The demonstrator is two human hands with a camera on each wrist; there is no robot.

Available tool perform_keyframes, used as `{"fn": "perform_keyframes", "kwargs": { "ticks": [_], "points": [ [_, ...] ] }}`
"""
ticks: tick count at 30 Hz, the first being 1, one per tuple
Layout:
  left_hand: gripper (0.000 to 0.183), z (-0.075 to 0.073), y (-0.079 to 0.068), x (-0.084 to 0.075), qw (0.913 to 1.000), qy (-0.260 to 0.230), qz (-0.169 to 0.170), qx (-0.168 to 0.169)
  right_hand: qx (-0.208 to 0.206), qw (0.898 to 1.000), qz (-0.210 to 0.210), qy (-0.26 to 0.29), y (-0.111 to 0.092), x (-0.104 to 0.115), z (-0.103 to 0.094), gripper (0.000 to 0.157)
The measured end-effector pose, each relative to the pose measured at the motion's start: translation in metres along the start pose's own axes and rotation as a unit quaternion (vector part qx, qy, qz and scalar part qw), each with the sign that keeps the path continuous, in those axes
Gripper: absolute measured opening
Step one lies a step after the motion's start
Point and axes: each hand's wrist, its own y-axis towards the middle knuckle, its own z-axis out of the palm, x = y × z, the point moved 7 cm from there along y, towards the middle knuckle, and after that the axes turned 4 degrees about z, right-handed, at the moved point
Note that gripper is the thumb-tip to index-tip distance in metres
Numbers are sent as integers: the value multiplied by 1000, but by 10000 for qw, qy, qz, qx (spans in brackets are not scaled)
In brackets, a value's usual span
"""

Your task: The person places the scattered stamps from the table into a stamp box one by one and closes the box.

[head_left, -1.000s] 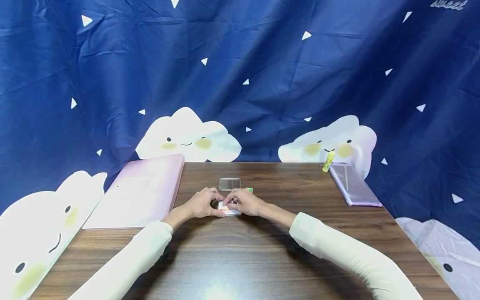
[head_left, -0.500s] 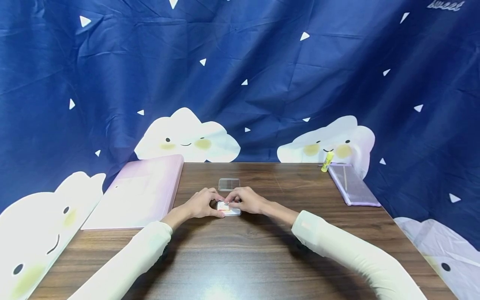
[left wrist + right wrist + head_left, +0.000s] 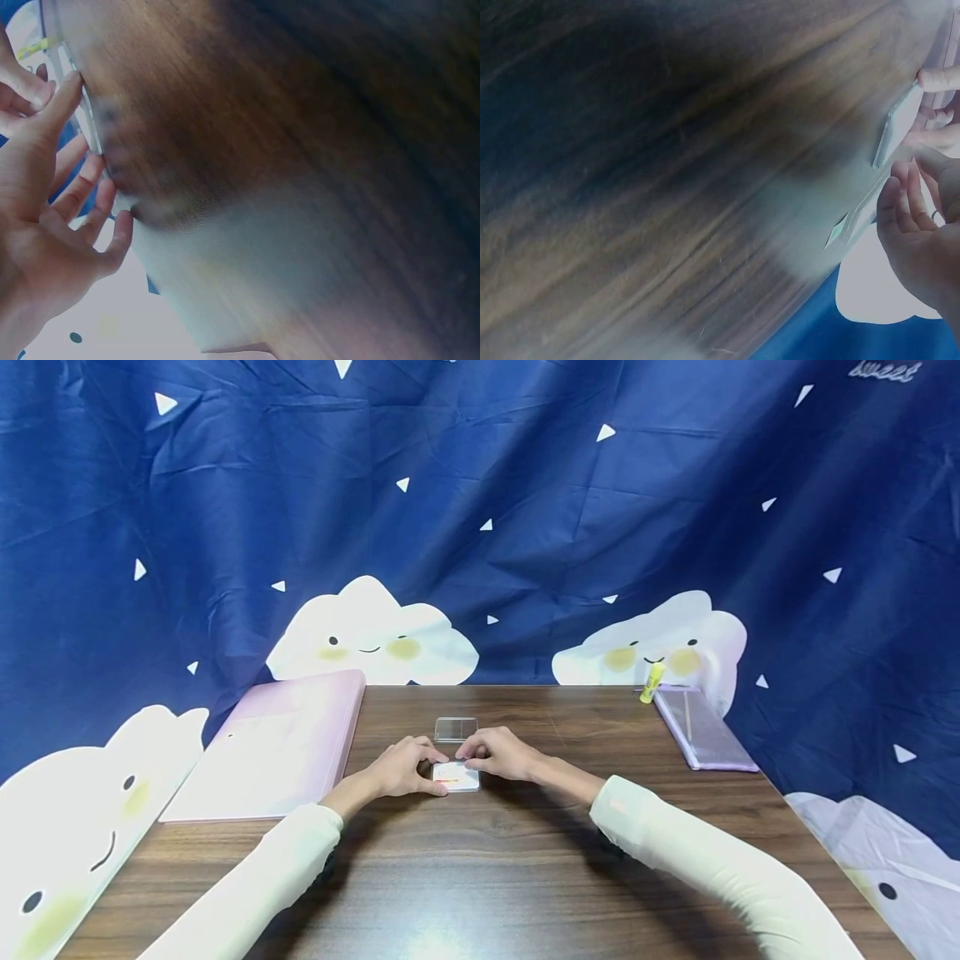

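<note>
A small flat clear case (image 3: 457,779) with a white, red-and-yellow printed piece in it lies on the table in front of the person. My left hand (image 3: 405,768) holds it at its left end, thumb at the near edge and index finger at the far edge. By the far right corner of the case is my right hand (image 3: 501,753), its fingers loosely bent; in the right wrist view the right hand (image 3: 922,225) shows nothing between its fingers. Just behind lies a flat clear rectangular lid-like piece (image 3: 456,729).
A large pale pink folder (image 3: 270,743) covers the back left of the brown wooden table (image 3: 465,868). At the back right are a yellow glue stick (image 3: 652,683) and a purple-edged clear pouch (image 3: 705,731). A green-edged piece (image 3: 836,231) lies beyond the right hand.
The right hand has drawn back from over the case toward its far right corner, uncovering more of the printed piece. The left hand keeps its hold.
</note>
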Motion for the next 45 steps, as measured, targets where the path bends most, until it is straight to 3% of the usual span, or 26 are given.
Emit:
{"fn": "perform_keyframes", "kwargs": {
  "ticks": [9,16,27,40,45],
  "points": [
    [54,-1,-1,0,10000,-16,-3,-30,-90,9998,39,164,1,-10,-14,18],
    [54,0,-1,2,10000,-14,-55,-31,-253,9996,111,-73,6,-24,-22,18],
    [53,1,-1,1,10000,-13,-35,10,-421,9975,537,-185,5,-50,-31,18],
    [54,2,0,1,9999,96,-36,65,-234,9967,708,-314,4,-71,-30,23],
    [55,3,1,2,9998,117,-92,112,21,9958,864,-295,3,-76,-27,28]
  ]
}}
